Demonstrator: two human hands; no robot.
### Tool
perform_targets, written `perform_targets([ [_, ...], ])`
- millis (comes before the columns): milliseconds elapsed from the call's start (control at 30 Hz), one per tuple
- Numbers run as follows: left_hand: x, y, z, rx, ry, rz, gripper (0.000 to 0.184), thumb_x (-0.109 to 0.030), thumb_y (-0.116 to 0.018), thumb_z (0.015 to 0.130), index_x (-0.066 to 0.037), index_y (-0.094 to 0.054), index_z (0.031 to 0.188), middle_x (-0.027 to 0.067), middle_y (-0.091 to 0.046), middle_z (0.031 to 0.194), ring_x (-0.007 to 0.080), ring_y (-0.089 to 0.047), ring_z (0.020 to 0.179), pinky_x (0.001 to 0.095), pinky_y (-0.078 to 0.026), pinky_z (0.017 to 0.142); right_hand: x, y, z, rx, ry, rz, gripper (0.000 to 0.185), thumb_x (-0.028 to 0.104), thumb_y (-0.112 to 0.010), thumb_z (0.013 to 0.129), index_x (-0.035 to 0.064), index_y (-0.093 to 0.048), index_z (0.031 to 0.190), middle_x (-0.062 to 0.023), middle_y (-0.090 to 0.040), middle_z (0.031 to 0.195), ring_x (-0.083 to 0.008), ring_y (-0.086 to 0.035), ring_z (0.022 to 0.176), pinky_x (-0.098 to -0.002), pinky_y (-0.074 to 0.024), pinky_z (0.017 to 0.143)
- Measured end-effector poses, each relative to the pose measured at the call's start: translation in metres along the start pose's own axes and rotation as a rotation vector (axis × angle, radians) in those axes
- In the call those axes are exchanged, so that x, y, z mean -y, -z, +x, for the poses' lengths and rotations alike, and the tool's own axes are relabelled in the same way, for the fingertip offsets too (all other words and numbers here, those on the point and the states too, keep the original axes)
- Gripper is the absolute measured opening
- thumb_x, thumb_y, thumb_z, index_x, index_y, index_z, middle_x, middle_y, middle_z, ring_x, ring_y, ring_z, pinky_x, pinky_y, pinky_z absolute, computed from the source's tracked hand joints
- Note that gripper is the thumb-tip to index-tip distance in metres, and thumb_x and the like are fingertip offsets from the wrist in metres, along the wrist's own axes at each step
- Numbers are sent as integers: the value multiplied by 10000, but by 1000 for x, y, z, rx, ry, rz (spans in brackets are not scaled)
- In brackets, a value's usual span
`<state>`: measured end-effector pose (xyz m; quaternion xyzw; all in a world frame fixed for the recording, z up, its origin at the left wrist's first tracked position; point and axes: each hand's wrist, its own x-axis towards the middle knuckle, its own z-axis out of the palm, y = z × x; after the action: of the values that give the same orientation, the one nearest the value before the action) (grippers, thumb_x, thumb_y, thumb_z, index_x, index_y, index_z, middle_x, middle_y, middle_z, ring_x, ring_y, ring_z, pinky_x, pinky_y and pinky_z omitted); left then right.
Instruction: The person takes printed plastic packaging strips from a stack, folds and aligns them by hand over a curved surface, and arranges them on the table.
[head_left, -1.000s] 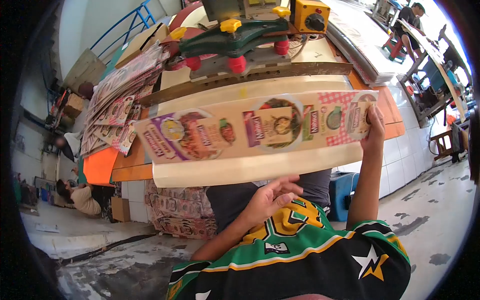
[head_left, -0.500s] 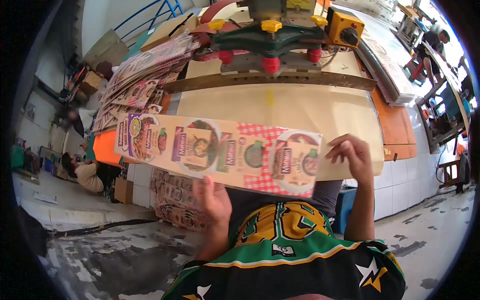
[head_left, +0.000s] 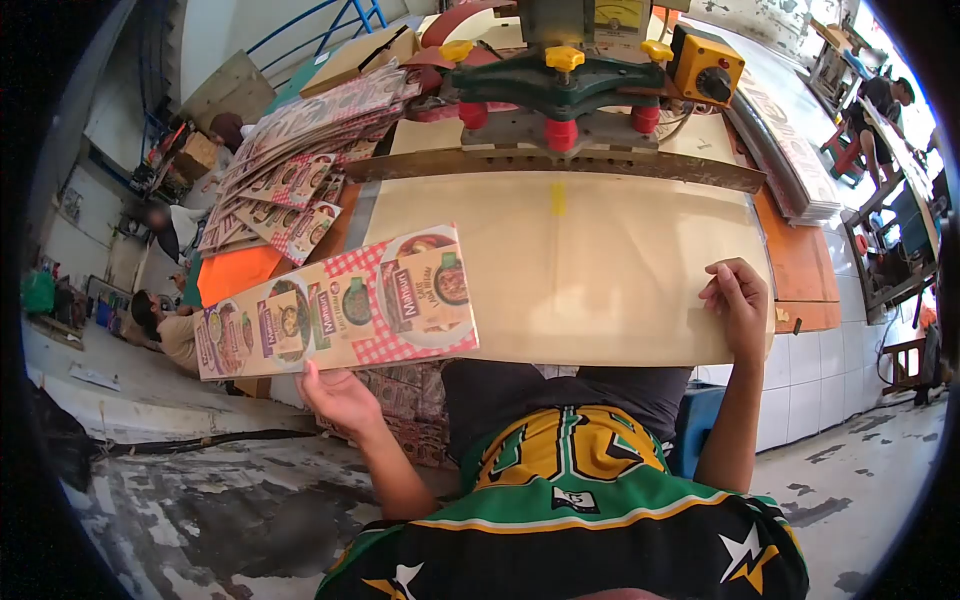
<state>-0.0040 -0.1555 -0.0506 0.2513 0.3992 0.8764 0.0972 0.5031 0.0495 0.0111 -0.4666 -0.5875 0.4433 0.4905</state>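
Note:
My left hand (head_left: 340,398) grips the lower edge of a long printed food strip (head_left: 340,302), which looks glossy and shows plates of food and product packs. It is tilted, its right end higher and over the left part of the cream-coloured work surface (head_left: 600,270). My right hand (head_left: 738,298) rests at the right side of that surface with its fingers curled in and nothing visible in them. Behind the surface stands a sealing or pressing machine (head_left: 560,85) with a long metal bar (head_left: 560,165), yellow knobs and red feet.
A slanting pile of similar printed strips (head_left: 290,150) lies at the back left, beside an orange sheet (head_left: 235,275). Another stack (head_left: 790,160) lies at the right. A yellow control box (head_left: 708,65) with a black dial sits on the machine. Other people are at both sides.
My left hand has carried the printed strip to the left, and its right end has swung upward. My right hand has moved slightly right, away from the strip, with its fingers curling in.

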Motion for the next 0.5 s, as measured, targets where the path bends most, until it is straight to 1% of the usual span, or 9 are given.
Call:
perform_targets([
  [33,2,9,3,33,-20,0,170,-166,-533,979,-13,-558,1050,94,-632,1087,186,-607,1032,361,-457,927,0,1,0,-2,-10,28,259,257,-584,1028,15,-667,989,-21,-658,707,-48,-553,607,-196,-413,570],
  [100,-13,-10,11,-184,-74,52,309,-237,-523,974,2,-552,1168,115,-612,1171,220,-590,1102,389,-438,986,-2,2,1,-3,-19,56,265,265,-585,1027,16,-666,989,-22,-655,706,-51,-555,606,-195,-415,570],
  [133,-23,-16,14,-185,-74,53,309,-237,-523,974,2,-552,1168,116,-612,1171,220,-590,1102,389,-438,986,-2,3,2,1,-17,69,266,267,-584,1027,16,-665,990,-23,-653,706,-51,-553,604,-194,-414,569],
  [200,-38,-25,18,-249,-23,-31,447,-334,-534,934,8,-566,1219,123,-575,1234,261,-553,1167,430,-433,1014,-2,5,2,5,-15,81,267,269,-583,1028,17,-663,991,-24,-650,706,-51,-550,602,-193,-412,569],
  [233,-40,-16,23,-314,-27,36,531,-391,-540,899,2,-548,1255,128,-561,1258,297,-542,1189,452,-441,1018,-3,5,2,3,-16,97,266,268,-581,1028,17,-662,990,-26,-649,705,-51,-548,601,-193,-412,568],
  [333,-60,-1,31,-399,44,-56,499,-377,-498,949,4,-536,1270,151,-541,1308,291,-550,1199,455,-425,1032,-6,6,3,-3,-7,112,264,264,-578,1030,17,-659,989,-28,-648,704,-49,-546,602,-191,-410,567],
  [367,-57,28,37,-276,-28,-10,487,-379,-520,958,11,-533,1249,171,-553,1288,283,-582,1153,454,-465,984,-7,7,4,-6,3,111,261,261,-576,1031,16,-658,989,-29,-648,704,-47,-546,603,-189,-409,567],
  [400,-62,37,40,-234,-78,13,465,-365,-530,944,7,-531,1225,165,-552,1253,276,-575,1113,443,-459,949,-7,7,4,-4,1,110,261,261,-576,1031,16,-658,989,-29,-648,704,-47,-546,603,-189,-409,567],
  [500,-79,36,43,-272,-226,112,403,-320,-560,905,-5,-525,1152,145,-550,1146,254,-553,995,411,-441,847,-8,8,4,0,-3,132,255,252,-574,1033,16,-659,990,-30,-649,706,-44,-542,602,-185,-407,568],
])
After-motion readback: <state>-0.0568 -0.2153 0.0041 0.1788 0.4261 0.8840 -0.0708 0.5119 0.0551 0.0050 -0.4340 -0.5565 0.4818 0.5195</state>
